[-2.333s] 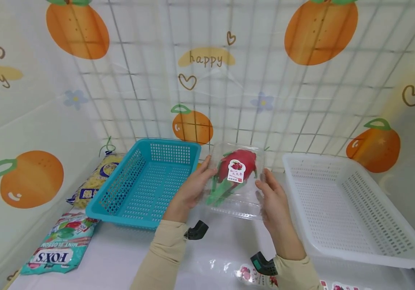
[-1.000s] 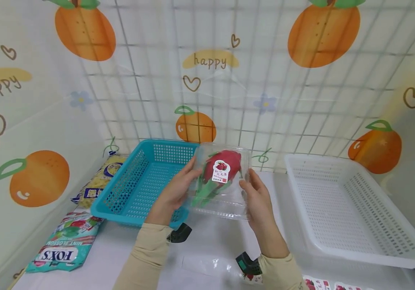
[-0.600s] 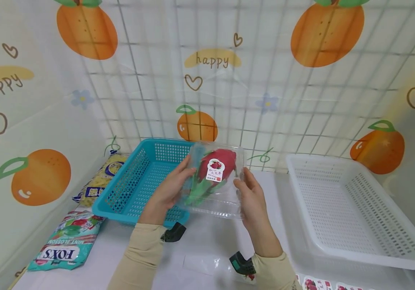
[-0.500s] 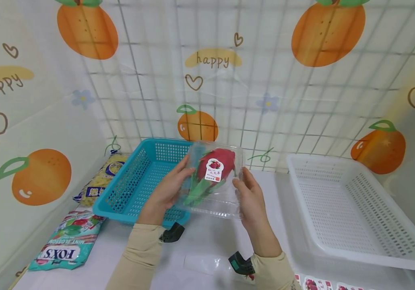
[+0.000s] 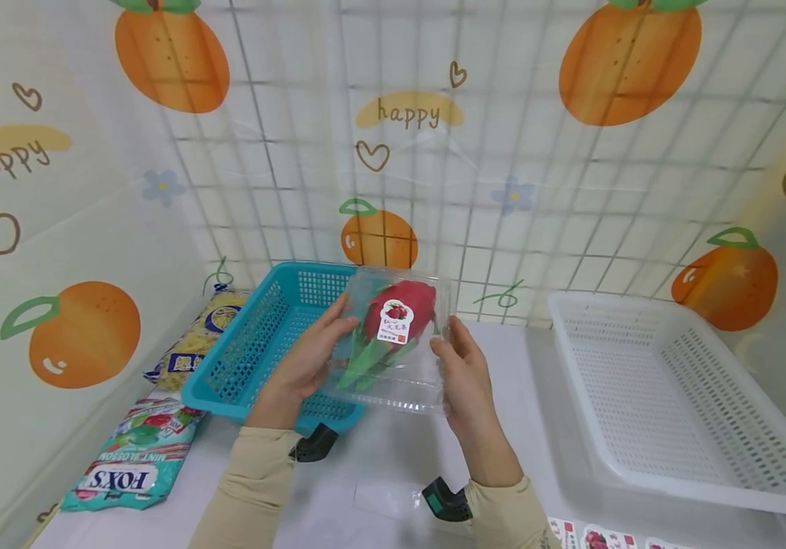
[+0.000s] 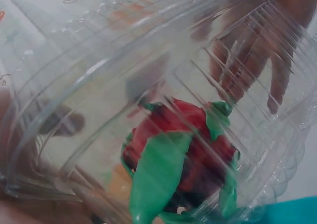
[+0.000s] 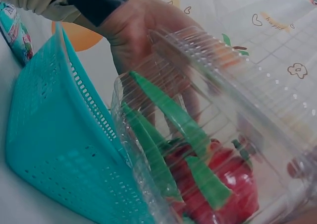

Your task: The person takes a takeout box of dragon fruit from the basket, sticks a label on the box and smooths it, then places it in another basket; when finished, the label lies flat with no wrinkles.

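A clear plastic box (image 5: 420, 390) with a closed lid is held up between both hands. Inside lies a red dragon fruit (image 5: 421, 299) with long green leaf-like scales, and a white printed label (image 5: 393, 329) faces up on the lid. My left hand (image 5: 305, 360) grips the box's left side, thumb on top. The right hand (image 5: 466, 375) holds the opposite side, thumb along the edge. The box's left part overlaps the teal basket (image 5: 269, 418) in the head view. Through the clear wall in the right wrist view, the dragon fruit (image 7: 233, 189) shows near the basket.
A white perforated basket (image 5: 615, 465) stands on the right. At the left lie a yellow pasta-like bag (image 5: 194, 343) and a teal FOX'S candy bag (image 5: 135, 457). Fruit label stickers (image 5: 598, 536) lie at the front edge. A patterned curtain (image 5: 296, 191) hangs over a wire grid behind.
Both hands have carried the box left, from between the two baskets to overlapping the teal basket's right side. The head view has shifted slightly. The grip stays the same.
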Tool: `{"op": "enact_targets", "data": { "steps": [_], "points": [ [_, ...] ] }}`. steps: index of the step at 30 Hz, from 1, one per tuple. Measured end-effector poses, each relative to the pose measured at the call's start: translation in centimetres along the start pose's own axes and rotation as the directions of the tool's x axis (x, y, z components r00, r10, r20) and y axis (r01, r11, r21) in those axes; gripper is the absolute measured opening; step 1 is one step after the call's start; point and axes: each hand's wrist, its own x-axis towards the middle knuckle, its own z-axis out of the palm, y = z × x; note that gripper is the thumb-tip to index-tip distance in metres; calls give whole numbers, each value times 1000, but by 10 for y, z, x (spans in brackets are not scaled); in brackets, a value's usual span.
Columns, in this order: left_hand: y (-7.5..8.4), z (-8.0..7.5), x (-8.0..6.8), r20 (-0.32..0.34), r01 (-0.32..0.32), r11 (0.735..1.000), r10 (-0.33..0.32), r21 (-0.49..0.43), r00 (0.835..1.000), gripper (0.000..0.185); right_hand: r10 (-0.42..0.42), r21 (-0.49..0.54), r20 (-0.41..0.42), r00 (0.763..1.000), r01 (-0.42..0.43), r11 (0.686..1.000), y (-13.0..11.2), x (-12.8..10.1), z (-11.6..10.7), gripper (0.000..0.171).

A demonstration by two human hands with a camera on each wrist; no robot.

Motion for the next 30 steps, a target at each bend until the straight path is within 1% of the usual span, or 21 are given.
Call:
{"op": "enact_targets", "data": {
  "steps": [7, 13, 19, 22, 26, 30],
  "points": [
    [4, -8, -5, 8, -2, 1000, 2, -2, 1000, 65, -15, 4, -4, 1000, 15, 1000, 2, 1, 9, 67],
    [6, -14, -6, 23, 1, 1000, -1, 4, 1000, 67, -21, -2, -4, 1000, 21, 1000, 3, 1, 13, 66],
    [5, -24, -9, 54, -41, 999, 40, 28, 998, 70, -30, -7, 11, 999, 30, 1000, 4, 0, 20, 67],
    [4, -28, -11, 53, -52, 999, 51, 14, 997, 70, -34, -13, 17, 999, 34, 999, 4, 0, 24, 68],
    [3, -33, -13, 33, -47, 999, 47, -3, 998, 69, -32, -24, 22, 999, 33, 999, 5, 1, 30, 69],
    [2, -39, -15, 17, -57, 998, 57, -2, 998, 67, -22, -44, 33, 999, 23, 999, 6, 0, 35, 70]
  ]
}}
